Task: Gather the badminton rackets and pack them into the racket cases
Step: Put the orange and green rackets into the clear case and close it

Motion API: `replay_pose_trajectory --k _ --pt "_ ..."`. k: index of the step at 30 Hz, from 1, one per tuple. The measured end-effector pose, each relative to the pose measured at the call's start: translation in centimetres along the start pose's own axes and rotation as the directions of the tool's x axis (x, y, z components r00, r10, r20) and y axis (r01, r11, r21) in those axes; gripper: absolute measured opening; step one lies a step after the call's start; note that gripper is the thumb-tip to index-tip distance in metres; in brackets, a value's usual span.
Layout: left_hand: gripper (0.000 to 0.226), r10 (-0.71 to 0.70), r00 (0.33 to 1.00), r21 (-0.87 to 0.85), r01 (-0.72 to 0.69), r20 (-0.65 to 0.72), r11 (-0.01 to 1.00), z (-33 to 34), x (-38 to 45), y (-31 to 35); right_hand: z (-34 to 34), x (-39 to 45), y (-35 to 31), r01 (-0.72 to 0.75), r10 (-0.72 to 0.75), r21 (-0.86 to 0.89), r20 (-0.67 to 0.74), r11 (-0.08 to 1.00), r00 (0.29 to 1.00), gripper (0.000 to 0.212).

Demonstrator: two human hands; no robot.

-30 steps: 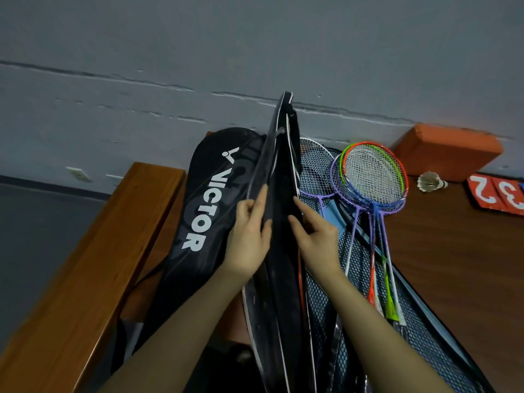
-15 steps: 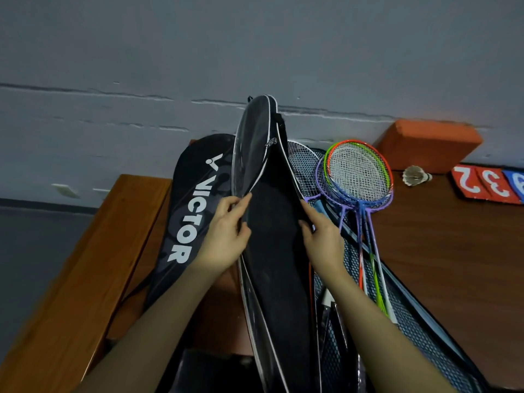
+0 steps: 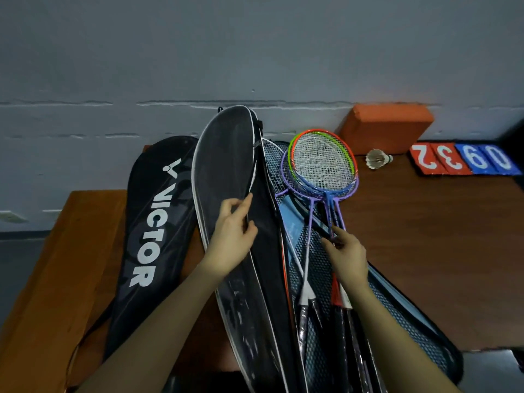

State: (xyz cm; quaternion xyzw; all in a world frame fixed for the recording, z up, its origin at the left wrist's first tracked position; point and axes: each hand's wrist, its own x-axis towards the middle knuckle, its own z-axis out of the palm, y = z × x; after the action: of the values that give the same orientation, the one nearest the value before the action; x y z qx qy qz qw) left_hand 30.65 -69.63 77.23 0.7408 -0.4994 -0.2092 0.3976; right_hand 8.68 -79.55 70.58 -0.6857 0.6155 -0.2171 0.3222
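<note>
since the case has to stay open for loading, my left hand [image 3: 231,236] pinches the white-piped flap of the open black case [image 3: 226,171] between thumb and fingertips, holding it lifted toward eleven o'clock. that flap is thin, slick fabric, teardrop-shaped at the head and narrowing toward me at six o'clock. at nine o'clock from it lies the second case, the victor case [image 3: 154,222], matte black with bold white lettering, flat on the orange-brown wooden bench [image 3: 56,265] and looking closed, though i can't see its zip.

moving to three o'clock from my left hand, the stacked rackets [image 3: 323,163] rest on the mesh lining [image 3: 397,313] of an opened blue-edged cover, heads overlapped toward twelve o'clock so they can go in as a bundle, i judge. the frames are thin hoops in orange, green and purple with white string beds; the shafts are slim and glossy. my right hand [image 3: 347,253] reaches onto those shafts, fingertips touching them, fingers bent; whether it has a real grip yet i cannot tell.

further toward two o'clock sit a feathered shuttlecock [image 3: 377,159], a blocky orange foam brick [image 3: 388,129] against the wall, and red and blue score cards [image 3: 465,160] on the dark wooden table [image 3: 439,251].
</note>
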Motion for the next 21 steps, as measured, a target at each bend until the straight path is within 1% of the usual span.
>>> replay_pose_trajectory --k 2,4,5,7,9,12,16,19,21 --pt "0.055 -0.008 1.000 -0.002 0.008 0.027 1.000 0.9 0.6 0.2 0.2 0.4 0.7 -0.029 0.030 -0.114 0.004 0.993 1.000 0.050" --pt "0.055 -0.018 0.999 -0.003 0.018 0.044 1.000 1.5 1.0 0.3 0.7 0.8 1.1 -0.015 0.020 -0.230 0.019 0.973 1.000 0.048" --pt "0.055 -0.024 0.998 -0.006 0.024 0.050 1.000 1.8 1.1 0.2 0.9 1.0 1.2 -0.009 0.016 -0.265 0.021 0.964 1.000 0.045" --pt "0.055 -0.039 0.998 -0.011 0.040 0.057 0.999 2.1 1.3 0.2 0.9 1.3 1.3 0.001 0.001 -0.282 0.007 0.959 1.000 0.037" --pt "0.054 -0.050 0.998 -0.004 0.051 0.048 0.999 2.4 1.5 0.1 0.5 1.3 1.7 0.010 -0.021 -0.250 -0.044 0.968 0.999 0.032" --pt "0.053 -0.052 0.998 0.004 0.052 0.031 0.999 3.1 1.8 0.2 -0.6 0.8 2.9 -0.007 -0.016 -0.199 -0.116 0.980 0.993 0.034" --pt "0.053 -0.060 0.997 0.006 0.060 0.042 0.998 4.0 2.1 0.4 -1.1 0.5 4.0 -0.055 0.041 -0.176 -0.080 0.983 0.996 0.035" --pt "0.053 -0.071 0.996 0.006 0.071 0.047 0.997 4.3 2.2 0.5 -1.0 1.1 3.7 -0.059 0.056 -0.085 -0.044 0.995 0.997 0.040" --pt "0.053 -0.080 0.996 0.005 0.080 0.045 0.997 4.3 2.2 0.4 -1.0 1.6 3.5 -0.100 0.099 -0.022 -0.029 0.995 0.995 0.044"
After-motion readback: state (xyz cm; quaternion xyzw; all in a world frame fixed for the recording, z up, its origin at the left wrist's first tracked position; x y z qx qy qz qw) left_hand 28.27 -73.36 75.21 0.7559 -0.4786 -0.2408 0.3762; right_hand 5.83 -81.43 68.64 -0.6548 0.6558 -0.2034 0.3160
